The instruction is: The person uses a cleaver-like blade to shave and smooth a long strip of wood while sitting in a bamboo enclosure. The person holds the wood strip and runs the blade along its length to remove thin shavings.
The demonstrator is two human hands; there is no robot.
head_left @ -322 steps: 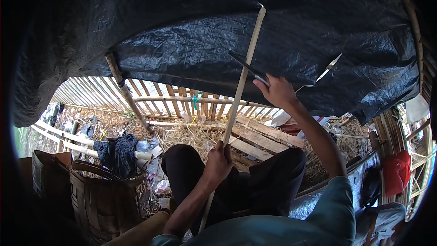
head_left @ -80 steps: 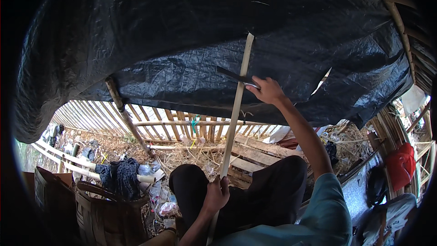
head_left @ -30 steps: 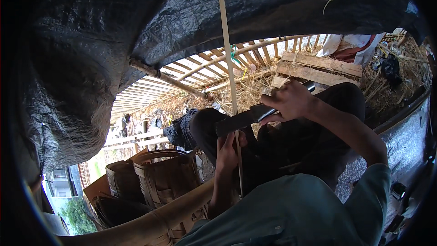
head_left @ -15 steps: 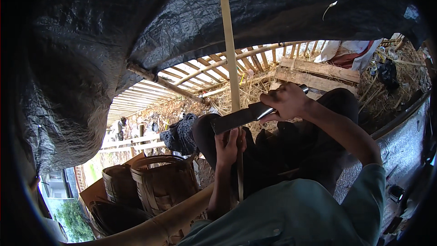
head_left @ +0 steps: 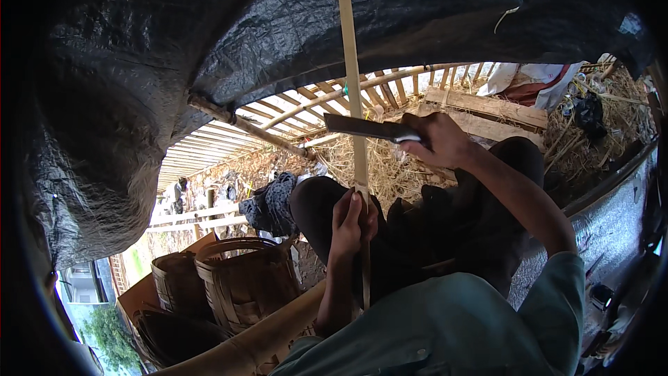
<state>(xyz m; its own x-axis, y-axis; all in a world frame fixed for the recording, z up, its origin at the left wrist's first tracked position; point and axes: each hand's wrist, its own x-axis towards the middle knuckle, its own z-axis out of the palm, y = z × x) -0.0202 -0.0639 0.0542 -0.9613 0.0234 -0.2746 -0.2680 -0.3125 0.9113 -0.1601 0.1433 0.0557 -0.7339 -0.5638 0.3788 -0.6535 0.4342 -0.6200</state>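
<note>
A long pale bamboo strip (head_left: 350, 49) runs upright from the top of the view down toward my lap. My left hand (head_left: 353, 217) is closed around its lower part, thumb pressed on the strip. Below that hand the strip continues thinner, down along my shirt. My right hand (head_left: 435, 141) grips the handle of a large dark-bladed knife (head_left: 362, 127). The wide blade points left and crosses the strip a good way above my left hand. Whether the edge touches the strip I cannot tell.
Woven bamboo baskets (head_left: 247, 282) stand at lower left beside a thick bamboo pole (head_left: 250, 338). Ahead are a slatted bamboo fence (head_left: 306, 108), wooden boards (head_left: 487, 111) and straw. Black plastic sheeting (head_left: 417, 21) hangs overhead. A dark cloth bundle (head_left: 268, 205) lies by my left knee.
The knife in my right hand has risen along the strip, away from my left hand, and its blade has turned more level. My left hand stays gripping the strip.
</note>
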